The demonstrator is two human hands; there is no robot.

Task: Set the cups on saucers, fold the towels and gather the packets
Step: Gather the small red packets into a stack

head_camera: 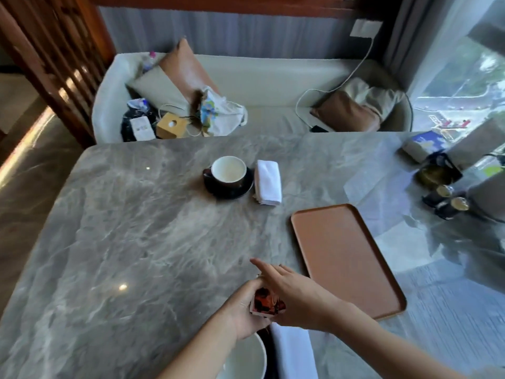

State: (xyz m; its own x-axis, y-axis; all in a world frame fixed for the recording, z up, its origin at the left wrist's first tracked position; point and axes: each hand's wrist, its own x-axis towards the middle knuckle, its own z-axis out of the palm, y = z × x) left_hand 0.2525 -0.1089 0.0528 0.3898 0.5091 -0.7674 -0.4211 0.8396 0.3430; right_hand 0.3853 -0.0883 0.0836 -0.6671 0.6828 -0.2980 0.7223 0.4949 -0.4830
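Observation:
At the far middle of the table a white-lined dark cup [229, 172] stands on a dark saucer [232, 192], with a folded white towel [268, 181] lying right beside it. Near the front edge my left hand [243, 310] is closed around a small stack of red and black packets [269, 301]. My right hand [289, 291] rests over the top of the packets, index finger stretched out. Below my hands a second white cup [246, 359] and another white towel [293, 351] are partly hidden by my arms.
An empty brown tray [344, 258] lies on the grey marble table [136, 228] to the right of my hands. Dark boxes and small cans [444, 198] stand at the right edge. A sofa with cushions and bags runs behind the table.

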